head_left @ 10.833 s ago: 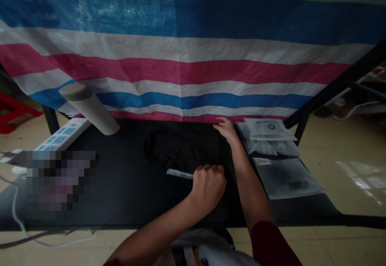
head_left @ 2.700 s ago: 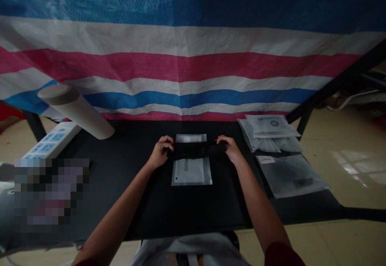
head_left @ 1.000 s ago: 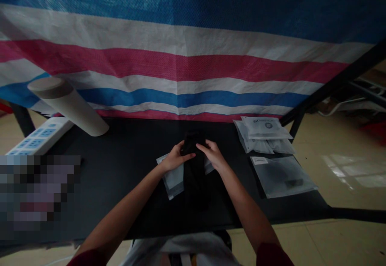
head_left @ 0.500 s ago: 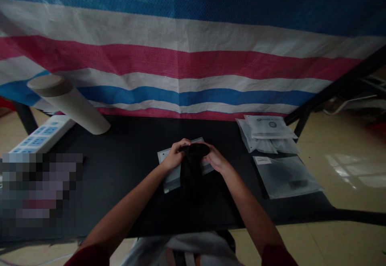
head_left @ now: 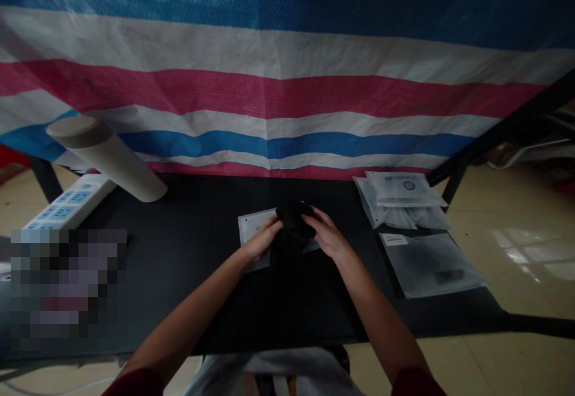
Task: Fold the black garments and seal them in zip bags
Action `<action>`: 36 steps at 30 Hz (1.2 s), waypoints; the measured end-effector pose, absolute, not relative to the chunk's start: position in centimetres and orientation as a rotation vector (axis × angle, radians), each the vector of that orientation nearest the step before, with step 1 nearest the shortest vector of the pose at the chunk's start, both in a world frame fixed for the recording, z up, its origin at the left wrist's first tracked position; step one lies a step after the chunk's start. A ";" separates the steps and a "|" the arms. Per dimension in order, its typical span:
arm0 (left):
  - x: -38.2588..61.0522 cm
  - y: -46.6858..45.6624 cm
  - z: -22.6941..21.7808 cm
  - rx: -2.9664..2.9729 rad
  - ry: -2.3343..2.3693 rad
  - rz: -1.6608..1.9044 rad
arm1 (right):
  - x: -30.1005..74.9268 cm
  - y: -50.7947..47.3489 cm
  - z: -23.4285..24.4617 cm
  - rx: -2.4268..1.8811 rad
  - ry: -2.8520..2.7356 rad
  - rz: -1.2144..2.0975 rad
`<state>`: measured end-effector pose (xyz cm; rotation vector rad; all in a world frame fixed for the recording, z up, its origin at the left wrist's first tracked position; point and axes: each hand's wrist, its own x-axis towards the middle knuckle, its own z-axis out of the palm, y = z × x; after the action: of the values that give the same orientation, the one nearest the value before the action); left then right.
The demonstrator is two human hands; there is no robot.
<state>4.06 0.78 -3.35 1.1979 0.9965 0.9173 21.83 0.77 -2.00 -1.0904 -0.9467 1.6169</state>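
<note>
A piece of black cloth, bunched up, is held between my two hands over the middle of the dark table. My left hand grips its left side, fingers closed on the edge. On the other side my right hand has its fingers and thumb closed on the cloth's upper right. The fabric is too dark to tell which garment or item it is. Under it lies a frosted plastic bag, partly covered by the cloth and my hands.
At the right stand several stacked frosted bags, with a larger frosted bag before them. A pale cylindrical bottle and a white power strip are at the left, near a pixelated patch. Striped sheeting hangs behind the table.
The black cloth has gone from hanging long with a wide opening to a more compact bunch. My right fingers have moved onto its top, and my left hand has shifted slightly lower.
</note>
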 end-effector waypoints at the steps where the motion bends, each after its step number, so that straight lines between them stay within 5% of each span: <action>1: 4.2 0.6 -3.3 1.135 0.996 0.872 | 21.8 0.9 -2.0 -1.096 -0.899 1.592; 7: 4.7 -0.1 -2.6 0.796 1.000 0.728 | 21.6 1.7 -3.0 -1.159 -0.825 1.246; 16: 4.0 0.6 0.4 0.361 0.844 0.692 | 21.8 0.7 -2.0 -1.020 -1.520 0.763; 20: 3.7 0.9 0.1 0.391 0.919 0.790 | 21.6 0.3 -1.4 -0.877 -1.690 0.851; 31: 4.5 0.8 -1.4 0.961 1.004 1.190 | 19.1 -0.1 -4.0 -1.029 -0.863 1.671; 36: 0.9 1.5 -0.7 1.754 1.041 0.729 | 21.4 1.5 -2.7 -1.109 -0.601 1.502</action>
<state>0.91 1.54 -0.69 1.7536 1.0411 0.7290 21.44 1.47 -2.70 -1.1088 -0.6010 1.5015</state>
